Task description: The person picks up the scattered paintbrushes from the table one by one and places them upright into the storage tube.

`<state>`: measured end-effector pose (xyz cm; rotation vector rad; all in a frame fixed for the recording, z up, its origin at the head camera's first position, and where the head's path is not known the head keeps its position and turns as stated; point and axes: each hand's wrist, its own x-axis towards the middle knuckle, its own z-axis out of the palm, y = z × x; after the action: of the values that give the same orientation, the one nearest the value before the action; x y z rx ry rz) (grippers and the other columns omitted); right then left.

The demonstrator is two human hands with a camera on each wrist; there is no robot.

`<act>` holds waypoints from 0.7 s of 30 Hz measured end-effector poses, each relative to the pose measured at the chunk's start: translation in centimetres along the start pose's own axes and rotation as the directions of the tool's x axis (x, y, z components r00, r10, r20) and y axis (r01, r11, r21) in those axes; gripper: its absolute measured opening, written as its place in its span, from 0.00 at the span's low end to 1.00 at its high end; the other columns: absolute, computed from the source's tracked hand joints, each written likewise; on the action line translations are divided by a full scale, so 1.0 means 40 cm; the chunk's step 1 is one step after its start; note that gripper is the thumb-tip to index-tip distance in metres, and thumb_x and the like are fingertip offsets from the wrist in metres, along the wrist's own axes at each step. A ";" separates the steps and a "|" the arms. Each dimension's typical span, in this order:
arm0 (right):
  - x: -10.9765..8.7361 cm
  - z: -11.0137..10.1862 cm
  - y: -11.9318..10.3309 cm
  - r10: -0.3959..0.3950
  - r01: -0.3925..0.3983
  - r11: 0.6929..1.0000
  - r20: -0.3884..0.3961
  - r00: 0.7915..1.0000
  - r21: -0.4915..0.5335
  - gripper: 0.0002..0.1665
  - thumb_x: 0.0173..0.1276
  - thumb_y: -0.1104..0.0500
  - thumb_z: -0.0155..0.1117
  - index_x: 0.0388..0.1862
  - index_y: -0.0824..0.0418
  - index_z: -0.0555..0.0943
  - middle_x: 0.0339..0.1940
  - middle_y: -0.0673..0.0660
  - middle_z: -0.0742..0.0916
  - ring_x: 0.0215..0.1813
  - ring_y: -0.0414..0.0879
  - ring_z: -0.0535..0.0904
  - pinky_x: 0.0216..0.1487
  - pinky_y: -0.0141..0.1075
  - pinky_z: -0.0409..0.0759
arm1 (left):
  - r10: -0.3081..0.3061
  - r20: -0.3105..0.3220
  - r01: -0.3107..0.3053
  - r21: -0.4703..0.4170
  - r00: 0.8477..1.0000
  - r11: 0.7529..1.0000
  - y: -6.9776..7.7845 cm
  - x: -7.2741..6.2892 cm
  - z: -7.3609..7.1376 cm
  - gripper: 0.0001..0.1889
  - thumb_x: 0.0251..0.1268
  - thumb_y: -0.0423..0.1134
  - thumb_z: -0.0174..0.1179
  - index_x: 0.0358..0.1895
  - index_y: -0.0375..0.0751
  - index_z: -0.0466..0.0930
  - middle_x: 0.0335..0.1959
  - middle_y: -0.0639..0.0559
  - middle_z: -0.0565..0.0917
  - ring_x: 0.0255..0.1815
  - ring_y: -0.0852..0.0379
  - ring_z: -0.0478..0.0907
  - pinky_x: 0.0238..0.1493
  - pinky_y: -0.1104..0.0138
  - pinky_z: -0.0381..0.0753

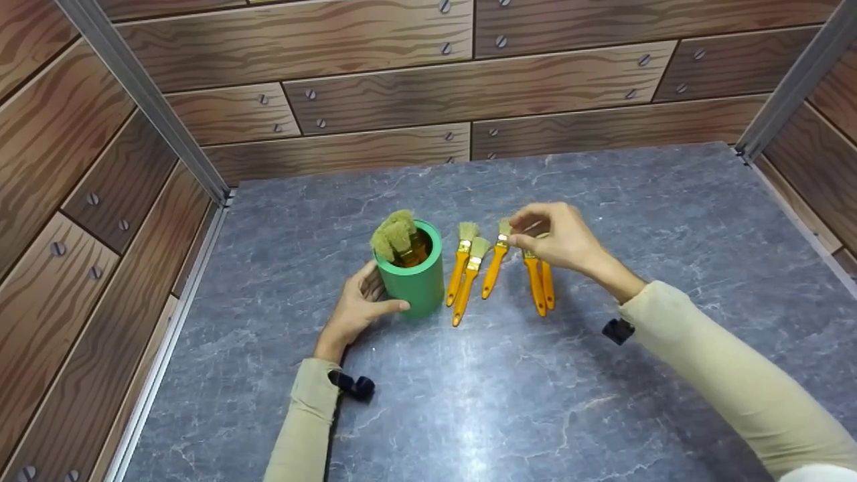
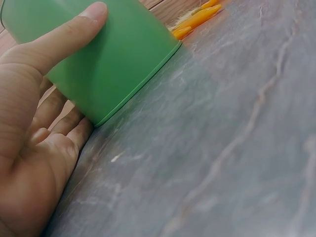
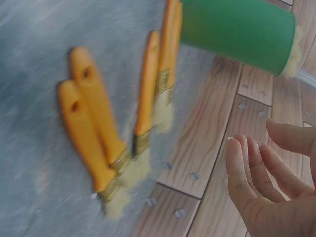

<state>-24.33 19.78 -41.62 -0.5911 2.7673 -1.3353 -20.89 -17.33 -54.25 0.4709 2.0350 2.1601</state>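
A green cylindrical cup [image 1: 415, 288] stands upright on the table with several paintbrushes [image 1: 396, 234] in it, bristles up. My left hand [image 1: 355, 304] holds the cup from its left side; in the left wrist view the thumb [image 2: 74, 37] lies along its wall and the other fingers go behind it. Above the brushes on the table, my right hand [image 1: 556, 237] hovers with loosely bent fingers and nothing in them. Nearest to it are a single orange-handled paintbrush [image 1: 494, 268] and a pair of paintbrushes [image 1: 535, 288], partly hidden beneath the hand.
Two more paintbrushes [image 1: 463, 274] lie overlapping between the cup and the single brush. The grey marbled table [image 1: 428, 415] meets wood-patterned walls [image 1: 402, 94] at the back and sides, with metal posts [image 1: 147, 94] in the corners.
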 end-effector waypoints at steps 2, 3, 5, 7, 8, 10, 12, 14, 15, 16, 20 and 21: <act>-0.006 -0.002 0.017 0.008 -0.008 1.000 -0.005 1.000 -0.011 0.14 0.70 0.65 0.75 0.52 0.69 0.88 0.47 0.66 0.92 0.46 0.60 0.91 0.49 0.43 0.94 | 0.002 0.001 -0.002 -0.003 1.000 1.000 -0.001 0.000 0.000 0.56 0.56 0.30 0.82 0.86 0.47 0.58 0.83 0.49 0.69 0.85 0.51 0.63 0.86 0.62 0.63; -0.008 -0.003 0.026 0.012 -0.012 1.000 -0.006 1.000 -0.016 0.14 0.70 0.66 0.75 0.52 0.70 0.88 0.47 0.66 0.92 0.46 0.61 0.92 0.48 0.43 0.94 | 0.002 0.001 -0.002 -0.004 1.000 1.000 0.000 0.000 -0.001 0.56 0.56 0.29 0.82 0.86 0.47 0.58 0.83 0.49 0.69 0.85 0.51 0.63 0.86 0.62 0.63; -0.012 -0.004 0.042 0.022 -0.022 0.999 -0.005 1.000 -0.023 0.14 0.70 0.66 0.75 0.52 0.70 0.88 0.46 0.66 0.92 0.46 0.61 0.92 0.47 0.43 0.94 | 0.002 -0.004 -0.002 -0.006 1.000 1.000 0.000 0.001 -0.001 0.56 0.55 0.29 0.82 0.86 0.47 0.59 0.82 0.49 0.69 0.85 0.51 0.63 0.86 0.63 0.64; -0.017 -0.005 0.055 0.027 -0.027 0.999 -0.005 1.000 -0.031 0.14 0.71 0.65 0.75 0.52 0.70 0.88 0.46 0.67 0.92 0.46 0.61 0.92 0.48 0.45 0.94 | 0.005 -0.006 -0.005 -0.007 1.000 1.000 0.000 0.001 -0.002 0.56 0.55 0.29 0.82 0.86 0.47 0.59 0.82 0.49 0.70 0.85 0.51 0.64 0.86 0.62 0.64; -0.018 -0.005 0.062 0.029 -0.029 0.999 -0.006 1.000 -0.036 0.14 0.71 0.66 0.75 0.52 0.71 0.88 0.46 0.67 0.92 0.46 0.62 0.92 0.49 0.47 0.94 | 0.007 -0.008 -0.007 -0.007 1.000 1.000 -0.001 0.001 -0.003 0.56 0.55 0.29 0.82 0.86 0.47 0.59 0.82 0.49 0.69 0.85 0.51 0.63 0.86 0.62 0.64; -0.023 -0.005 0.075 0.036 -0.036 0.998 -0.007 0.999 -0.042 0.14 0.70 0.66 0.75 0.52 0.71 0.88 0.47 0.68 0.92 0.46 0.63 0.91 0.51 0.50 0.94 | 0.010 -0.009 -0.010 -0.003 1.000 1.000 0.000 0.001 -0.003 0.56 0.55 0.29 0.82 0.86 0.48 0.60 0.82 0.49 0.70 0.85 0.51 0.64 0.86 0.62 0.64; -0.029 -0.005 0.088 0.048 -0.048 0.998 -0.009 0.999 -0.048 0.14 0.70 0.65 0.75 0.51 0.71 0.88 0.47 0.69 0.92 0.47 0.63 0.91 0.51 0.52 0.93 | 0.012 -0.005 -0.012 0.004 1.000 1.000 -0.001 0.001 -0.002 0.55 0.55 0.29 0.82 0.86 0.48 0.60 0.82 0.49 0.70 0.85 0.51 0.64 0.86 0.62 0.64; -0.035 -0.004 0.102 0.064 -0.065 0.996 -0.011 0.998 -0.060 0.14 0.70 0.65 0.75 0.51 0.72 0.88 0.47 0.69 0.92 0.47 0.64 0.91 0.52 0.53 0.93 | 0.013 -0.003 -0.013 0.008 1.000 1.000 -0.001 0.001 -0.002 0.55 0.55 0.30 0.82 0.86 0.49 0.60 0.82 0.50 0.70 0.84 0.51 0.64 0.86 0.62 0.64; -0.039 -0.003 0.109 0.073 -0.073 0.995 -0.009 0.997 -0.062 0.14 0.70 0.65 0.75 0.51 0.72 0.88 0.47 0.69 0.92 0.47 0.64 0.91 0.51 0.52 0.93 | 0.012 -0.004 -0.012 0.008 1.000 1.000 -0.001 0.001 -0.001 0.55 0.55 0.30 0.82 0.85 0.49 0.60 0.82 0.50 0.71 0.84 0.52 0.65 0.86 0.62 0.65; -0.042 -0.003 0.116 0.080 -0.081 0.995 -0.008 0.997 -0.065 0.14 0.70 0.65 0.75 0.51 0.72 0.88 0.47 0.69 0.92 0.47 0.64 0.91 0.50 0.51 0.94 | 0.011 -0.005 -0.011 0.010 1.000 1.000 -0.002 0.001 0.000 0.55 0.55 0.30 0.82 0.85 0.50 0.60 0.81 0.51 0.71 0.84 0.52 0.65 0.85 0.63 0.65; -0.051 0.002 0.143 0.113 -0.113 0.990 -0.001 0.994 -0.087 0.15 0.68 0.66 0.76 0.50 0.72 0.87 0.45 0.69 0.92 0.46 0.62 0.91 0.49 0.48 0.94 | -0.006 -0.015 0.006 0.009 1.000 1.000 -0.003 0.001 0.000 0.56 0.54 0.31 0.83 0.86 0.48 0.60 0.81 0.51 0.71 0.84 0.53 0.65 0.84 0.66 0.67; -0.053 0.004 0.149 0.121 -0.120 0.988 -0.001 0.993 -0.092 0.15 0.67 0.66 0.77 0.50 0.72 0.87 0.44 0.68 0.92 0.45 0.61 0.91 0.49 0.47 0.94 | -0.008 -0.017 0.008 0.008 1.000 1.000 -0.003 0.002 0.000 0.56 0.54 0.31 0.83 0.86 0.48 0.60 0.81 0.51 0.71 0.84 0.52 0.65 0.84 0.66 0.67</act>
<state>-24.29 23.75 -46.55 -0.4213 2.8224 -1.1872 -20.97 -17.30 -54.37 0.4465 2.0514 2.1594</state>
